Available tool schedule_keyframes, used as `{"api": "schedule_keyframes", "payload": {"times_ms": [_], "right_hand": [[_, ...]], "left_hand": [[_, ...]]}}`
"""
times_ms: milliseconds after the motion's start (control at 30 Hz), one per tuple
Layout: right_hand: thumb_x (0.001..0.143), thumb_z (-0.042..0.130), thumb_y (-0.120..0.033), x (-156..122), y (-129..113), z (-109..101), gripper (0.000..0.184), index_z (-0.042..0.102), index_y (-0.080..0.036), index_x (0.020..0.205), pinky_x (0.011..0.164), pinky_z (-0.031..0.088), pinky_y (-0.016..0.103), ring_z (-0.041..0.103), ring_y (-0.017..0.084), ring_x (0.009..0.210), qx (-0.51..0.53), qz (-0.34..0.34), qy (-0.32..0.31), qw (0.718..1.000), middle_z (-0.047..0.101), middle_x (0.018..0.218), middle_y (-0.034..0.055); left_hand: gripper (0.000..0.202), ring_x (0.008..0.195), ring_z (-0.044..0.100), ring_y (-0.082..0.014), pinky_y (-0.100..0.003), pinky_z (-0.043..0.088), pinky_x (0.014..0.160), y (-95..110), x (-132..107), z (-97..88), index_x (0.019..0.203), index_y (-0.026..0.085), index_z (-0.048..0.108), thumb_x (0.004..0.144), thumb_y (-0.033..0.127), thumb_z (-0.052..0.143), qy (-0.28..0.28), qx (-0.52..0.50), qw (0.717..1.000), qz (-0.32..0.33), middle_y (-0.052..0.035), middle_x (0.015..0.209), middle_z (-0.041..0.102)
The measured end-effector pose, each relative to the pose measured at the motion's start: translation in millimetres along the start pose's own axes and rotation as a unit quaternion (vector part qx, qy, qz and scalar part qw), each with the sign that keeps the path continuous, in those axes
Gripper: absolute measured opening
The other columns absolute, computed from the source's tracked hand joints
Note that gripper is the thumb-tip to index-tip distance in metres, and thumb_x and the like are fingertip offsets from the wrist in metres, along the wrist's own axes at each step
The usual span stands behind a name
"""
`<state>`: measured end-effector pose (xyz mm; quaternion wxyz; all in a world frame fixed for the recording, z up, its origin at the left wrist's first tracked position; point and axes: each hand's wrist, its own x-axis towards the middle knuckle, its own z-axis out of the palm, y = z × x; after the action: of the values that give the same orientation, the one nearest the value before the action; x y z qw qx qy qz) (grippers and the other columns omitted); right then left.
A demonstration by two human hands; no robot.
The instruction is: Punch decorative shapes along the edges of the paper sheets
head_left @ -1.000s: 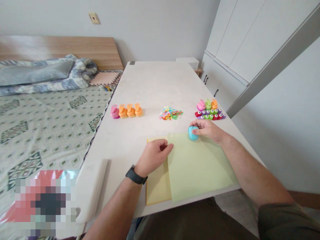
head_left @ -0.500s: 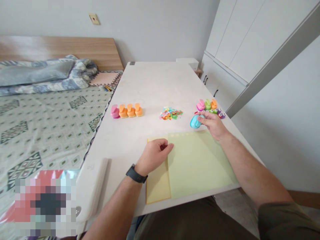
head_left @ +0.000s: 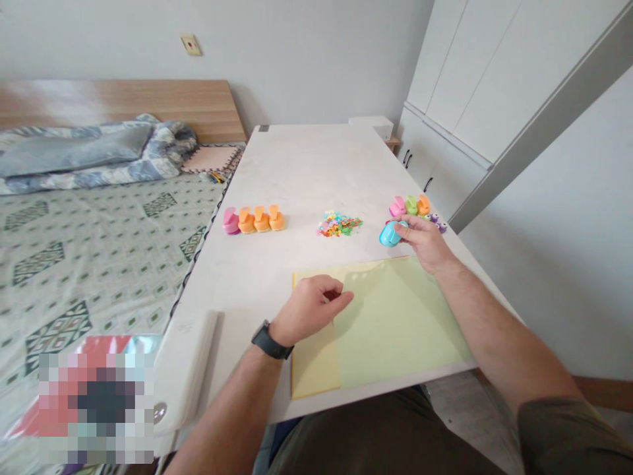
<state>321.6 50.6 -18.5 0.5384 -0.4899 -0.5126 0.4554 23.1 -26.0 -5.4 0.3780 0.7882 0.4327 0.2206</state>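
My right hand (head_left: 426, 243) grips a light blue craft punch (head_left: 390, 233) above the far edge of the sheets. My left hand (head_left: 319, 305), with a dark watch on its wrist, has curled fingers and a thumb at the left edge of a pale green paper sheet (head_left: 400, 323); the contact is partly hidden. That sheet lies over a yellow sheet (head_left: 316, 359), which shows along the left. Small notches or holes show near the green sheet's far edge. Beyond the sheets is a pile of colourful paper cutouts (head_left: 340, 224).
A pink punch (head_left: 231, 221) and orange punches (head_left: 261, 219) form a row at left. More punches (head_left: 410, 206) stand at right, partly behind my right hand. A long white device (head_left: 188, 369) lies at the table's left edge, beside a bed (head_left: 113, 257).
My left hand has shifted slightly right, and the green sheet's far left corner appears pulled back, baring more yellow. My right hand still holds the blue punch, a little farther up.
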Motion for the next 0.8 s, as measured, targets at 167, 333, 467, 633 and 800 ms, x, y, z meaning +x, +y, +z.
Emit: {"api": "schedule_keyframes", "payload": {"times_ms": [167,333,467,633,800], "right_hand": [[0.076,0.082,-0.047,-4,-7,4,0.035,0.074,-0.023,0.101,0.076,0.054,0.037,0.066,0.021,0.081,-0.003,0.004,-0.013,1.0,0.072,0.092,0.0061],[0.08,0.079,-0.048,-10,-13,6,0.034,0.072,-0.021,0.101,0.074,0.052,0.034,0.065,0.019,0.079,-0.011,0.062,-0.083,0.995,0.071,0.09,0.0053],[0.084,0.073,-0.052,-13,-18,4,0.034,0.07,-0.019,0.09,0.07,0.049,0.03,0.064,0.018,0.075,-0.067,0.104,-0.174,0.977,0.07,0.086,0.0052],[0.084,0.071,-0.055,-16,-20,4,0.038,0.068,-0.017,0.091,0.063,0.048,0.029,0.061,0.015,0.067,-0.116,0.159,-0.241,0.95,0.068,0.08,0.004],[0.083,0.074,-0.054,-14,-15,14,0.038,0.067,-0.02,0.1,0.072,0.05,0.03,0.062,0.017,0.077,-0.102,0.088,-0.18,0.974,0.069,0.089,0.0046]], "left_hand": [[0.033,0.066,0.05,-0.0096,-0.024,0.037,0.063,11,-4,-1.5,0.067,0.016,0.056,0.093,0.035,0.061,-0.065,-0.009,0.995,0.075,0.0003,0.071,0.057],[0.032,0.067,0.049,-0.0098,-0.024,0.037,0.064,11,-3,0.0,0.066,0.016,0.055,0.093,0.031,0.063,-0.08,0.011,0.993,0.089,0.0003,0.07,0.056],[0.03,0.068,0.049,-0.0099,-0.024,0.037,0.065,9,-3,2.8,0.068,0.016,0.055,0.093,0.03,0.063,-0.089,0.016,0.991,0.095,0.0007,0.07,0.056],[0.028,0.068,0.049,-0.0096,-0.024,0.036,0.065,7,-3,4.1,0.069,0.017,0.054,0.092,0.03,0.064,-0.09,0.021,0.991,0.092,0.0018,0.07,0.056],[0.035,0.065,0.045,-0.0095,-0.025,0.034,0.063,3,-2,4.9,0.064,0.017,0.048,0.093,0.031,0.062,-0.087,0.033,0.991,0.095,0.0024,0.067,0.052]]}}
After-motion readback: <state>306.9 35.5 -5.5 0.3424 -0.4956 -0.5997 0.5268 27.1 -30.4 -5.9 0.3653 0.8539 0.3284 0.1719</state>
